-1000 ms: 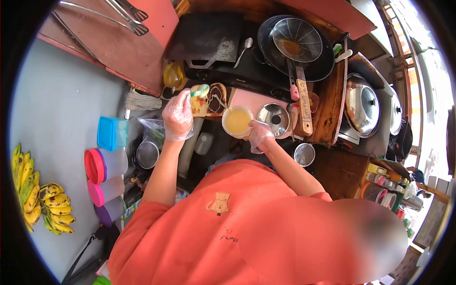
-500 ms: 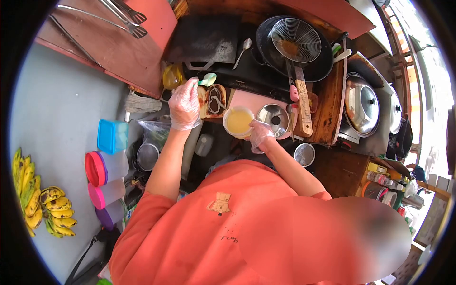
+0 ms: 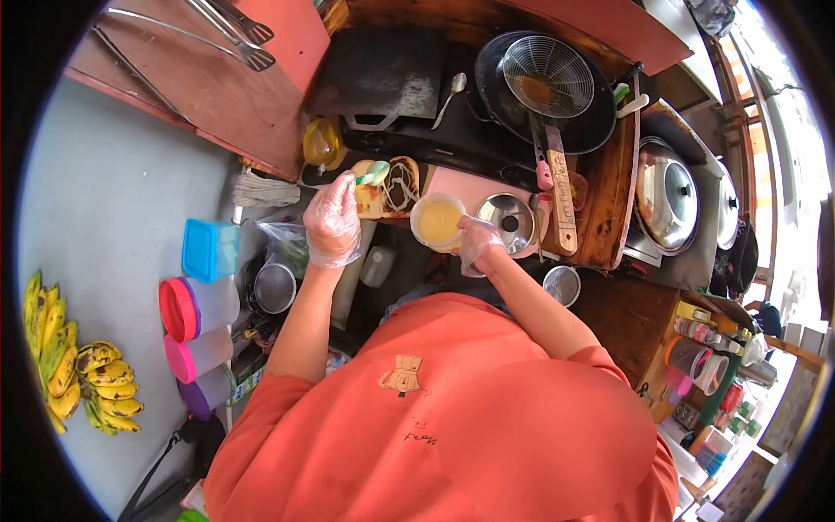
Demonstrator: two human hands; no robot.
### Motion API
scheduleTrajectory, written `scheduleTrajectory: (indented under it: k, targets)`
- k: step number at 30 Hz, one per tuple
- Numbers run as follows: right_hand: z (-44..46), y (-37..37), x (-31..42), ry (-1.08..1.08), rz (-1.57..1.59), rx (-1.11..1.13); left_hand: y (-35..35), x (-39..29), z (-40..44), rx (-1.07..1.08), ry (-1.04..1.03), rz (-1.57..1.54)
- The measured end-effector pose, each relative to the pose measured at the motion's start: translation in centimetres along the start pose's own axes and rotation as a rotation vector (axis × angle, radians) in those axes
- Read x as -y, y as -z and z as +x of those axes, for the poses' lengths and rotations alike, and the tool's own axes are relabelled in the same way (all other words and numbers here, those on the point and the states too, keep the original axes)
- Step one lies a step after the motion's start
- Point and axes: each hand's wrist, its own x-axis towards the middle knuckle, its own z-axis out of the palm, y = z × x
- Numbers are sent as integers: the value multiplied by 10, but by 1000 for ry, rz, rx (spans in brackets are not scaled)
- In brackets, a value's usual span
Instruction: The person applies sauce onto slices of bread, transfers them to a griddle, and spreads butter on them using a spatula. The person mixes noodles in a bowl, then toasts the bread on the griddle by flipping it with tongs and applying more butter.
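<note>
Currently, left hand (image 3: 332, 223) holds 1 spoon (image 3: 377, 172) over 2 unstacked bread slices (image 3: 370, 206) beside the stove (image 3: 463, 160); 1 slice (image 3: 405, 166) carries pale streaks (image 3: 399, 187). Right hand (image 3: 479, 244) holds 1 tub (image 3: 415, 226); yellow sauce (image 3: 438, 222) remains inside.

Shirt (image 3: 348, 426): orange-red, short sleeves (image 3: 285, 389) showing!
Print (image 3: 404, 375): tan cartoon figure, dark lettering (image 3: 423, 438) beneath!
Hands (image 3: 333, 217): clear, crinkled plastic gloves (image 3: 480, 247), both!

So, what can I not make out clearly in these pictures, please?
In the head view:
Handle end of the spoon: hidden inside the left hand.
Some fingertips of the right hand: hidden by the tub.
Anything under the metal lid: covered by it.
Shirt lettering: too small to read.
</note>
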Motion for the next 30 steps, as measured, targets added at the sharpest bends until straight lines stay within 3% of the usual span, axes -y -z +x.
scheduleTrajectory:
  k: [4,6,10,13,14,16,18,22,25,27,28,30]
  targets:
    - [-7,-11,100,-377,345,-41,5,-15,13,-35,36,-41]
    - [-16,-17,144,-378,441,-53,3,-24,15,-21,44,-76]
    - [-13,-23,154,-329,707,-12,-12,-27,16,275,-61,-138]
    - [-22,-9,165,-412,581,78,-18,-29,22,441,-151,-12]
    - [-22,-10,154,-404,600,56,-13,-36,25,435,-138,21]
    - [-25,-7,129,-149,616,65,-7,-53,38,417,-132,10]
    - [-58,10,133,-261,690,-20,-4,-67,44,373,-135,-22]
    - [-92,42,62,-198,384,-67,0,-113,70,367,-257,-184]
    - [-136,69,-1,118,-1,-152,-9,-159,94,318,-462,-390]
    - [-181,89,1,46,256,-263,-17,-194,106,282,-600,-536]
    - [-211,97,20,-125,618,-332,-19,-216,113,288,-640,-611]
    - [-250,118,-28,13,462,-385,-26,-250,115,289,-723,-755]
